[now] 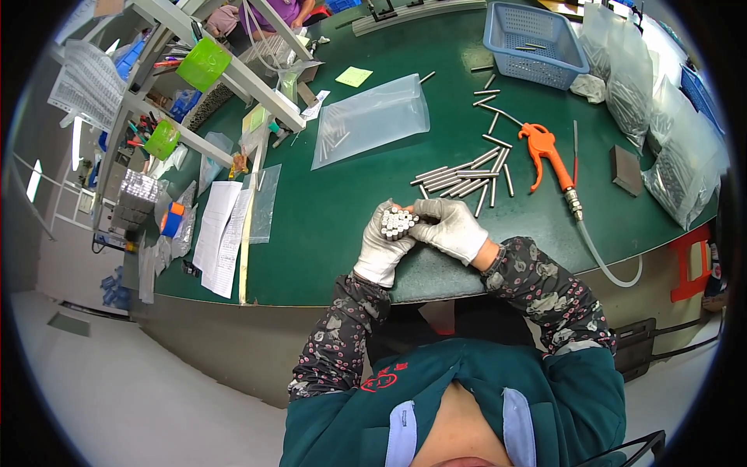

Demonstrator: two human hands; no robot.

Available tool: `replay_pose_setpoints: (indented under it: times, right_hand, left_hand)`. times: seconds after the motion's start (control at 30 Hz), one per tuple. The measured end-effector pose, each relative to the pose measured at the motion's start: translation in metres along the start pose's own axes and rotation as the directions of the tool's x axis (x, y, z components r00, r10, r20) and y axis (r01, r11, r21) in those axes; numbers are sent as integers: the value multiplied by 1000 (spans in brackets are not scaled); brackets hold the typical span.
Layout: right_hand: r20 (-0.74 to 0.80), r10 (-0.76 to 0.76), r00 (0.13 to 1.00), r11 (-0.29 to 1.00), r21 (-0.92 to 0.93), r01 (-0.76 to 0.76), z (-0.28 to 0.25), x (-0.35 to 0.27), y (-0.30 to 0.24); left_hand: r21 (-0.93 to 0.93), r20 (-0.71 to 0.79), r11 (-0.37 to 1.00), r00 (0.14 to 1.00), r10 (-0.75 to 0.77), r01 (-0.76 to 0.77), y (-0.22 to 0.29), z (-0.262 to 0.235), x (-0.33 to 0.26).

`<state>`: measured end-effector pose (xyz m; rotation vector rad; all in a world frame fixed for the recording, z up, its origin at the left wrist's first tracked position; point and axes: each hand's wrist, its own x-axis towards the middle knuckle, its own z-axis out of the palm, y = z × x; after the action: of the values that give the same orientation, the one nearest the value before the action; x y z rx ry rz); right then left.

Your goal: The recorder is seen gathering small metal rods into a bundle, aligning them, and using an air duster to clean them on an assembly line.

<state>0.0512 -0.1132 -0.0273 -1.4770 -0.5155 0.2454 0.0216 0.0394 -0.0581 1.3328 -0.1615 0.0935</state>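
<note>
Above the near edge of the green table, a bundle of metal pins point(398, 223) stands with its round ends facing up at me. My left hand point(380, 247), in a white glove, is closed around the bundle from the left. My right hand point(451, 229), gloved too, grips its right side, with the thumb and fingers at the pin ends. Just beyond my hands lies a loose heap of metal pins point(459, 177), with several more strewn up toward the blue basket. A clear plastic bag point(381, 121) with a few pins inside lies flat to the left of the heap.
An orange air gun point(546, 152) with a pale hose rests right of the heap, beside a dark block point(626, 170). A blue basket point(537, 71) stands at the back; filled plastic bags point(685, 183) line the right edge. Paper sheets point(222, 233) and a metal rack point(257, 93) occupy the left. Another person point(276, 15) sits opposite.
</note>
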Motion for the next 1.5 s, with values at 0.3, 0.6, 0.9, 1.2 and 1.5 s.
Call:
replay_pose_setpoints:
  times: [0.3, 0.6, 0.9, 1.2, 1.5]
  right_hand:
    - [-7, 29, 1000, 1000, 2, -29, 0, 2, 6]
    - [62, 16, 998, 985, -173, -5, -7, 7, -9]
    - [-15, -72, 997, 982, -175, 69, -16, 13, -13]
    - [5, 137, 990, 990, 5, -137, -17, 11, -11]
    - [165, -545, 822, 615, -588, 526, -22, 15, -27]
  left_hand:
    - [-17, 14, 1000, 1000, -11, 12, 6, 2, 1]
    - [37, -27, 999, 1000, -7, 8, 7, 6, 3]
    - [197, -68, 980, 998, -13, 26, 0, 7, 3]
    - [372, -53, 921, 988, 145, -115, -22, 1, 4]
    - [398, -28, 909, 989, 146, -123, -17, 4, 3]
